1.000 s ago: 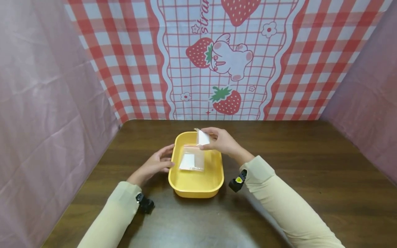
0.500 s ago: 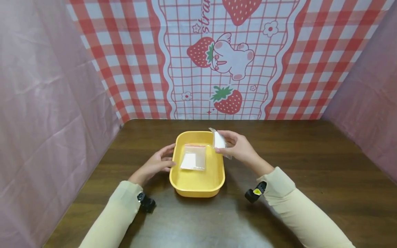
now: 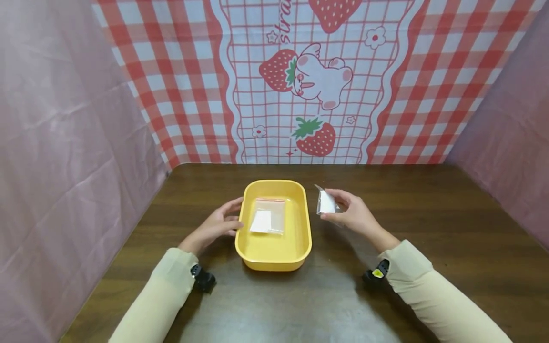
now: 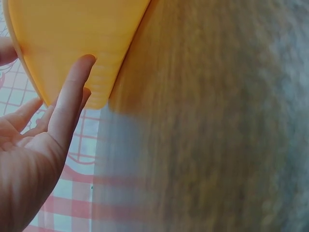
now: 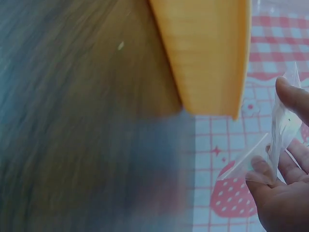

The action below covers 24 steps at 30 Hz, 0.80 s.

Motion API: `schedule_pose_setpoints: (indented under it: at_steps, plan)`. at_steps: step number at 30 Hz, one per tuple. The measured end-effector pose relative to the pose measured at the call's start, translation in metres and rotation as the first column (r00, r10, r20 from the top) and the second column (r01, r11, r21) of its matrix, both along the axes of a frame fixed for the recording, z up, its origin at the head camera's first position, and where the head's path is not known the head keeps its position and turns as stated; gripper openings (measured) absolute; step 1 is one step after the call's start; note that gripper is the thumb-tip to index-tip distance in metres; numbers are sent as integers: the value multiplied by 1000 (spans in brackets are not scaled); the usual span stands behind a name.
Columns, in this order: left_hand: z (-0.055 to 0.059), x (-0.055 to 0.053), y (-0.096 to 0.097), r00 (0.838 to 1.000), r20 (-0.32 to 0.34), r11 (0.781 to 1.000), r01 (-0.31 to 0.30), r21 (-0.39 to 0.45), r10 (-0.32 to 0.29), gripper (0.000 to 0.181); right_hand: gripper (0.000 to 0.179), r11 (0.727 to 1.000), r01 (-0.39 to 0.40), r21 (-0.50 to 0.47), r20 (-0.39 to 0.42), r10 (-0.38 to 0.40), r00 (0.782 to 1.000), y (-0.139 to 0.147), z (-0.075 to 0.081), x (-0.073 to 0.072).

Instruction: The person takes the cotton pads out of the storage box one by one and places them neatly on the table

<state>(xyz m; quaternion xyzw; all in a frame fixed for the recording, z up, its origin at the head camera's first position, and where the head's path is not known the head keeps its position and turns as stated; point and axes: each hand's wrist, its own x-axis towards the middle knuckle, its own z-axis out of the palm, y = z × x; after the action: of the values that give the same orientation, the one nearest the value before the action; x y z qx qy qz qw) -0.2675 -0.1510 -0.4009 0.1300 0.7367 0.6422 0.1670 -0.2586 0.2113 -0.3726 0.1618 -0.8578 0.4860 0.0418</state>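
A yellow plastic basin sits on the table. Inside it lies a clear zip bag with a red strip along its top and a white piece in it. My left hand rests against the basin's left side, its fairly straight fingers touching the outer wall. To the right of the basin, above the table, my right hand pinches another small clear plastic bag holding a white piece. The right wrist view shows this bag bent between thumb and fingers.
The dark wooden table runs back to a red-and-white checked cloth with strawberry prints. Pink cloth hangs at the left and right. A black wrist camera is strapped to the left wrist.
My right hand has moved right, carrying the small bag from above the basin to beside it. My left hand and the bag in the basin have stayed in place.
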Motion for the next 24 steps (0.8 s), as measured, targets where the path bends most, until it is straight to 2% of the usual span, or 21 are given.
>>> schedule_pose_setpoints:
  at_steps: [9, 18, 24]
  plan:
    - [0, -1, 0, 1000, -2, 1000, 4, -19, -4, 73, 67, 992, 15, 123, -41, -10, 999, 18, -12, -6]
    - [1, -1, 1, 1000, -2, 1000, 0, -20, 0, 73, 66, 949, 2, 316, -59, 18, 998, 35, -23, -19]
    - [2, 1, 0, 1000, -9, 1000, 9, -8, -9, 73, 66, 934, -20, 358, -21, 29, 999, 46, -31, -24]
